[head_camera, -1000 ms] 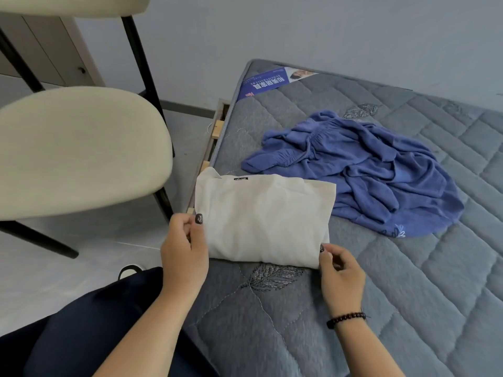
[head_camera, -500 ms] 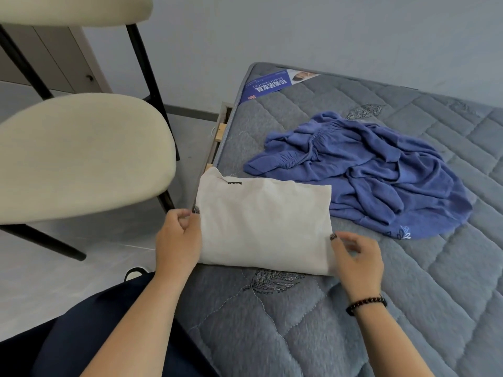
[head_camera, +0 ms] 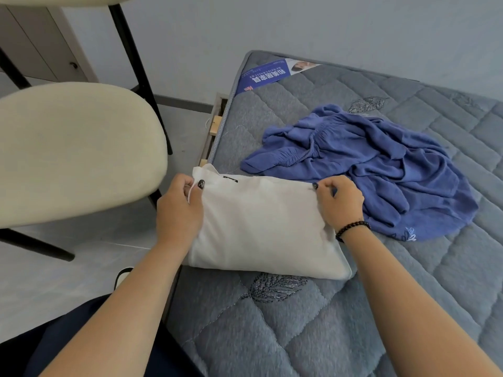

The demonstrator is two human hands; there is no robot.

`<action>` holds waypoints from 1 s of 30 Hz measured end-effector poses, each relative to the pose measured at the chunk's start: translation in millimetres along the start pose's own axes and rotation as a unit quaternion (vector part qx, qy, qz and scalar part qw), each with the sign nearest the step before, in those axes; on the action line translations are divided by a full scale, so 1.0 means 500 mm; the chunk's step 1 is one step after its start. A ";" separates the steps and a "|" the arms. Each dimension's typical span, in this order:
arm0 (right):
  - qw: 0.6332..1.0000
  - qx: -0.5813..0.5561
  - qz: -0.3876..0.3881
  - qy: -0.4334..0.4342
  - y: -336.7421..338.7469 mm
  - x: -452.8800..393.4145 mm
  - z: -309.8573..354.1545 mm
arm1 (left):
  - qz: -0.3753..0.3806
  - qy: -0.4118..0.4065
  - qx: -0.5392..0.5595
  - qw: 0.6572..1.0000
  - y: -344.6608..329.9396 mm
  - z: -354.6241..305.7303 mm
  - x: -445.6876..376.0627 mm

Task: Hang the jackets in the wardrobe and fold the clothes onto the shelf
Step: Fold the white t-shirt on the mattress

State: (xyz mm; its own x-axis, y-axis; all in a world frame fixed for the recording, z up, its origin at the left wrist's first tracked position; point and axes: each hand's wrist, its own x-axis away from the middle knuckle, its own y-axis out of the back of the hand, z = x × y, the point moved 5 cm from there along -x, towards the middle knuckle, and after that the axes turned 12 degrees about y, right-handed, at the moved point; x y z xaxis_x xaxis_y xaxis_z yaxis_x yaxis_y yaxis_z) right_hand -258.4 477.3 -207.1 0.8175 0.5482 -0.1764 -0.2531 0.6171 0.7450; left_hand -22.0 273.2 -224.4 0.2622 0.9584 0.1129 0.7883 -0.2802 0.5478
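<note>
White garment (head_camera: 261, 227) folded, flat on mattress (head_camera: 272, 336) corner, long axis left-right; left hand (head_camera: 181, 210) pinching far-left corner, right hand (head_camera: 339, 204) pinching far-right corner; equally near; blue garment (head_camera: 375, 170) just beyond, unfolded.

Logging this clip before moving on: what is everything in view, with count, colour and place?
folded garment: 1, cream-white, near left edge of the mattress
crumpled garment: 1, blue, beyond and right of the folded one
mattress: 1, grey quilted, right half of view
label: 1, blue and white, far corner of the mattress
chair: 1, cream seat, black legs, left on the floor
cabinet: 1, beige, far left
bracelet: 1, black beads, right wrist
left hand: pinches the folded garment's far left corner
right hand: pinches its far right corner
</note>
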 end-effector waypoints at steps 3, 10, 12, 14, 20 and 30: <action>0.997 -0.022 0.064 0.022 -0.014 0.001 -0.012 | 0.004 0.004 -0.012 1.000 -0.010 0.008 0.014; 0.990 -0.124 0.020 0.060 0.029 -0.005 -0.028 | -0.049 -0.032 0.014 0.998 0.021 -0.010 0.020; 0.989 -0.131 -0.046 0.042 0.044 -0.017 -0.031 | -0.057 -0.035 0.014 0.998 0.023 -0.019 0.001; 0.990 -0.120 -0.070 0.011 0.042 -0.029 -0.036 | -0.055 -0.027 0.009 0.998 0.015 -0.013 -0.018; 1.000 0.022 -0.009 -0.014 -0.037 -0.021 -0.035 | -0.035 0.025 -0.080 0.996 -0.001 0.016 -0.018; 0.988 0.136 0.064 0.042 -0.034 0.028 0.055 | 0.107 -0.187 -0.250 0.944 -0.098 0.000 0.135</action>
State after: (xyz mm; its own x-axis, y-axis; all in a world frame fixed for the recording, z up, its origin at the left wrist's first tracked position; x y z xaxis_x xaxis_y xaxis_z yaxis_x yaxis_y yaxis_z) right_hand -228.7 459.0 -204.5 0.7393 0.6636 -0.1147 -0.1931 0.3721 0.9079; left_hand -43.2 351.5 -243.6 0.6375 0.7703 0.0160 0.3586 -0.3151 0.8787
